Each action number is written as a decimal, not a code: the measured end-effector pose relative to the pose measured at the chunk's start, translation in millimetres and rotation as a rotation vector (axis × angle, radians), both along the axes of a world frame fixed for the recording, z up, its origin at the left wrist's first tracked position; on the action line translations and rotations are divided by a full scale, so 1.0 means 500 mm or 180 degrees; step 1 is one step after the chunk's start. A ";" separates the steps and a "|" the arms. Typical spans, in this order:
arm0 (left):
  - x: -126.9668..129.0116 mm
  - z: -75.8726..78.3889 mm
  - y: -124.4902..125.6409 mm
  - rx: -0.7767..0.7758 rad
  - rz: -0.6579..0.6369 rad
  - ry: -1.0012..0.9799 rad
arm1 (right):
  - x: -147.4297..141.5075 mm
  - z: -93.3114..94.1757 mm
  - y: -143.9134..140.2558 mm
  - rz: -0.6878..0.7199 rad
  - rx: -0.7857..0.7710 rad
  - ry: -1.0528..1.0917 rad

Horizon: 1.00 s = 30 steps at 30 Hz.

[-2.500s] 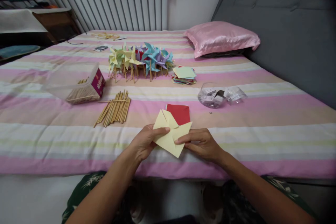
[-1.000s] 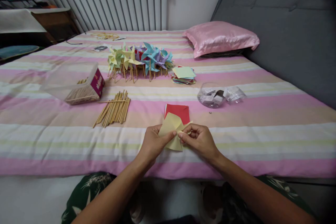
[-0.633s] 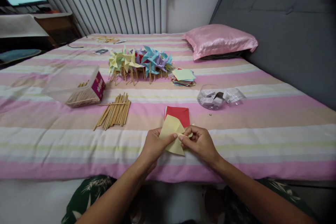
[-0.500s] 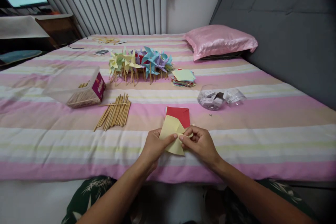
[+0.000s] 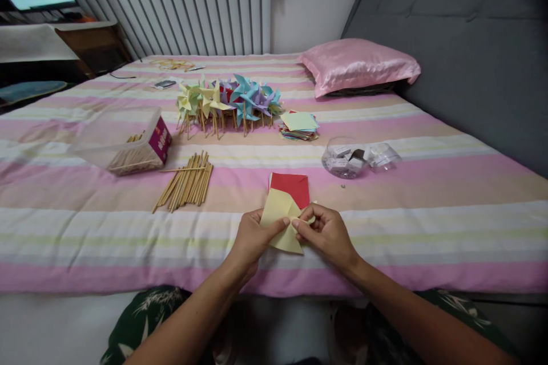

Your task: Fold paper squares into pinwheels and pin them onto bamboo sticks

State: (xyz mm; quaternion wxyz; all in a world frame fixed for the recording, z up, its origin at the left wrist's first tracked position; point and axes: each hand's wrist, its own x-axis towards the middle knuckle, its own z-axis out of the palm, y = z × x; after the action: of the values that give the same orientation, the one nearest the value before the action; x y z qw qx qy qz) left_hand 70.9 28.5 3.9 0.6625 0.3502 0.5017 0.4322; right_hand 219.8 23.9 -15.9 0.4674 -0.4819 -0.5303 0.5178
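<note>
1 yellow sheet (image 5: 278, 205) is pinched by left hand (image 5: 253, 236) and right hand (image 5: 326, 234), over bed (image 5: 411, 231), before red paper (image 5: 294, 186) | inward folding is judged in hand | steady central grip seems called for

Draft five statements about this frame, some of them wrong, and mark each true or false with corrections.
1. The left hand and right hand both hold the yellow paper. True.
2. The pillow is blue. False: the pillow is pink.
3. The yellow paper partly hides the red paper in this view. True.
4. The pinwheels are inside the box. False: the pinwheels are outside the box, to its right.
5. The stick pile lies to the left of the red paper. True.
</note>
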 end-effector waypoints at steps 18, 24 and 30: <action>0.008 -0.009 -0.011 -0.0080 -0.0103 -0.0437 | -0.008 0.003 0.004 -0.0137 -0.0232 0.0929; -0.007 0.008 0.000 -0.0226 -0.0477 -0.0225 | 0.015 0.018 0.020 0.0108 -0.0951 0.1040; -0.001 0.007 -0.001 -0.0320 -0.0395 -0.0310 | 0.020 0.021 0.021 0.0265 -0.1180 0.1065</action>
State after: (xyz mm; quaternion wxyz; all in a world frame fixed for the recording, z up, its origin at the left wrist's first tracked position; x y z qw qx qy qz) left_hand 70.4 27.9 7.3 0.7283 0.3255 0.4673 0.3811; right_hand 230.0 34.2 -5.5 0.4306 -0.4446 -0.3610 0.6976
